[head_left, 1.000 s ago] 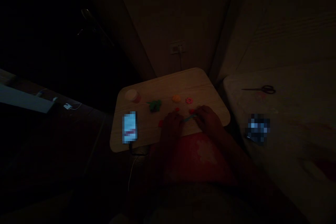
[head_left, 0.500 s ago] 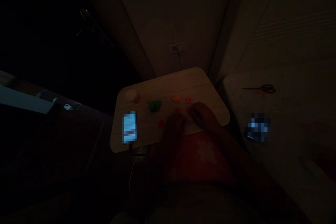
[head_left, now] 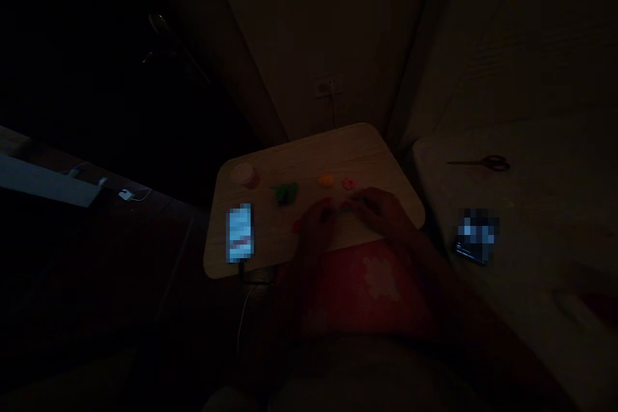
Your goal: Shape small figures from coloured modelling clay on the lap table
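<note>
In dim light, both hands work close together over a small wooden table [head_left: 284,251]. My left hand [head_left: 318,220] has moved onto a small red lump [head_left: 327,201], its fingers curled at it. My right hand [head_left: 381,211] has its fingertips bent together on another red lump [head_left: 346,205], which looks like soft modelling clay. Just beyond lie a flat orange piece [head_left: 326,179] and a pink ring-like piece [head_left: 349,184]. A green lump [head_left: 285,193] sits further left. Another red bit [head_left: 297,226] is partly hidden by my left hand.
A round tub [head_left: 245,175] stands at the table's back left, and a lit phone [head_left: 239,233] lies in front of it. On the pale surface to the right are scissors [head_left: 487,163] and a second device [head_left: 476,238]. A wall socket [head_left: 328,86] holds a plug.
My left hand has shifted slightly up and left to the red lump that lay on the table. The right hand stays at its lump, fingers a little more forward.
</note>
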Demonstrator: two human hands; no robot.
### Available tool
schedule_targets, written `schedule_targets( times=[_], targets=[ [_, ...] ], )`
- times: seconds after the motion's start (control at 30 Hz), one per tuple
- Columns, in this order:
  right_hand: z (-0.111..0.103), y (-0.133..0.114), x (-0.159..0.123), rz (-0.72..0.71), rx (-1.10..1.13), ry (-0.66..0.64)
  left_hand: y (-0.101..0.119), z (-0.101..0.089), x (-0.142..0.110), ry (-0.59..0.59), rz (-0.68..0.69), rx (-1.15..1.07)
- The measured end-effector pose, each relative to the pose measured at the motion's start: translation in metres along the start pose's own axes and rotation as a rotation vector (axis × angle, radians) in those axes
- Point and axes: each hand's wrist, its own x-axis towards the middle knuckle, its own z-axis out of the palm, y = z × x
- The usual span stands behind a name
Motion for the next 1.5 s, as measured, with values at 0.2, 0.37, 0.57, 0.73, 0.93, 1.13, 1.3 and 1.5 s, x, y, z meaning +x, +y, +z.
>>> schedule_targets(
  times=[0.2,0.37,0.57,0.73,0.93,1.13,1.3,1.5],
  targets=[
    [0.001,0.003,0.005,0.176,0.037,0.043,0.002,0.011,0.014,-0.002,0.012,0.050],
    [0.002,0.003,0.012,0.270,-0.099,0.066,0.002,0.011,0.012,-0.006,0.068,0.169],
    [0.000,-0.002,0.012,0.314,-0.268,-0.016,-0.003,0.011,0.011,0.002,0.129,0.192],
    [0.000,-0.011,0.013,0.348,-0.366,-0.061,0.003,0.011,0.012,-0.038,0.066,0.261],
    [-0.002,-0.015,0.017,0.377,-0.326,-0.071,0.012,0.007,0.014,-0.032,0.011,0.276],
    [0.002,-0.017,0.023,0.410,-0.416,-0.062,0.012,0.009,0.019,-0.042,0.000,0.312],
    [0.005,-0.019,0.025,0.397,-0.468,-0.085,0.011,0.010,0.019,-0.068,-0.006,0.345],
    [0.007,-0.016,0.027,0.382,-0.475,-0.072,0.010,0.010,0.023,-0.091,-0.023,0.327]
  ],
)
